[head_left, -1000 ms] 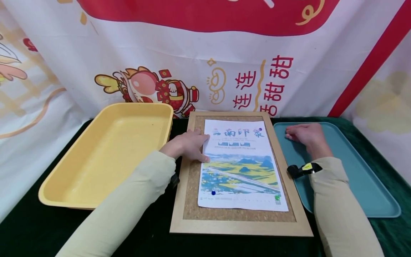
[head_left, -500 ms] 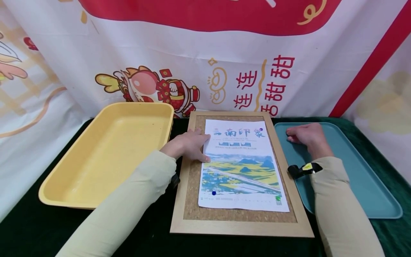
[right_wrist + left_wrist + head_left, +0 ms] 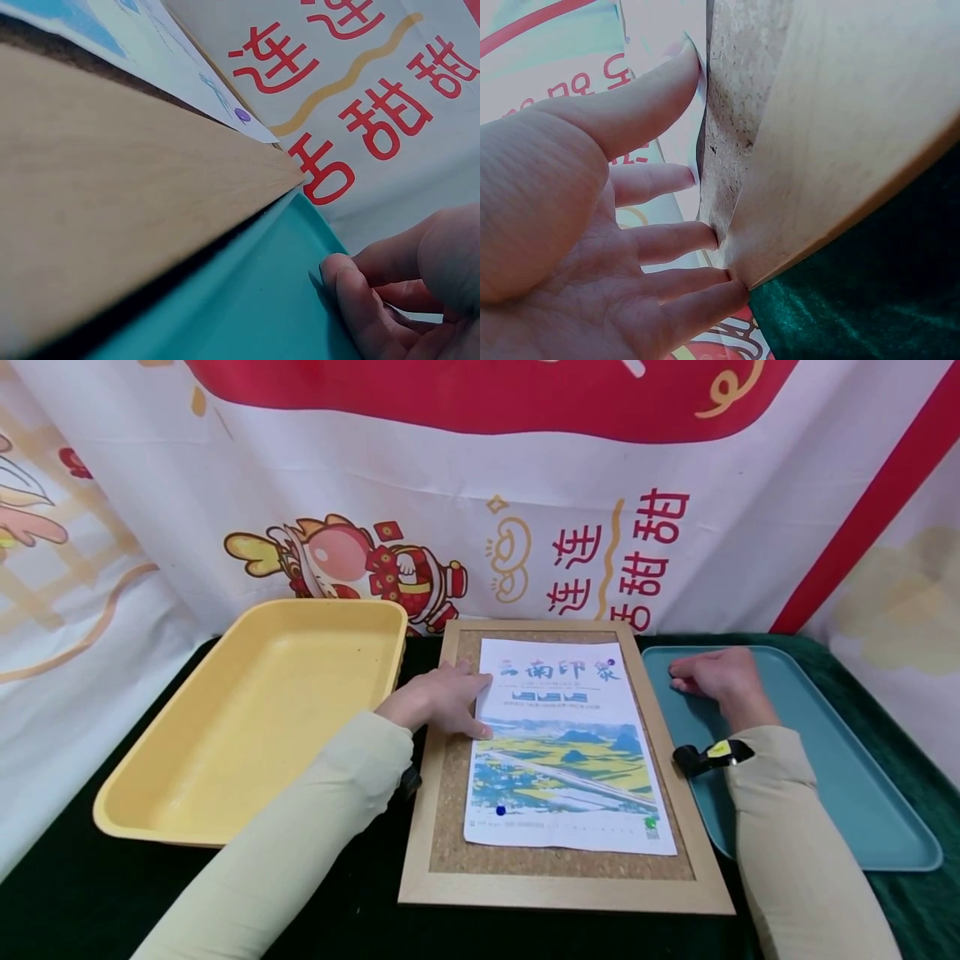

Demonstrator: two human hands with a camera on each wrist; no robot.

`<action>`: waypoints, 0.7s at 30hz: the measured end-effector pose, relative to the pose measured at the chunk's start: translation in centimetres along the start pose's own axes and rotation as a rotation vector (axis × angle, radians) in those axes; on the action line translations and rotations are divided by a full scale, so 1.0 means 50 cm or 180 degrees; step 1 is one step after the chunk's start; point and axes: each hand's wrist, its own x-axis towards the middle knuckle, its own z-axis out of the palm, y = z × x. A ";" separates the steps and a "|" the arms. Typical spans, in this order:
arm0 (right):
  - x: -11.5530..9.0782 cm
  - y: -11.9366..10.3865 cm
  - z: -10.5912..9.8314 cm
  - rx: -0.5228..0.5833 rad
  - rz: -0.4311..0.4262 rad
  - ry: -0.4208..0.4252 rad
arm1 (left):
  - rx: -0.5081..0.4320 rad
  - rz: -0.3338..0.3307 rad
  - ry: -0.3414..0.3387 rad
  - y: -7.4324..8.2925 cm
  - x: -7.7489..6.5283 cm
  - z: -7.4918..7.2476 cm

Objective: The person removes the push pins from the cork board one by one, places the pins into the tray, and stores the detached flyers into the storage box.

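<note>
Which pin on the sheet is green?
The lower-right pin in the head view; the lower-left pin is blue and the upper-right pin is purple.

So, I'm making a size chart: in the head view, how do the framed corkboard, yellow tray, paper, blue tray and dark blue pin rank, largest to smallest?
1. Framed corkboard
2. Yellow tray, partly hidden by a sleeve
3. Paper and blue tray, too alike to rank
4. Dark blue pin

Sm. print (image 3: 555,704) on paper (image 3: 562,760) illegible; L sleeve (image 3: 300,827) hides pt. of yellow tray (image 3: 255,693).
</note>
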 end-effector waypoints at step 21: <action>-0.027 -0.032 0.026 0.0057 -0.0521 0.0189 | 0.0014 -0.0014 0.0017 0.001 0.000 0.001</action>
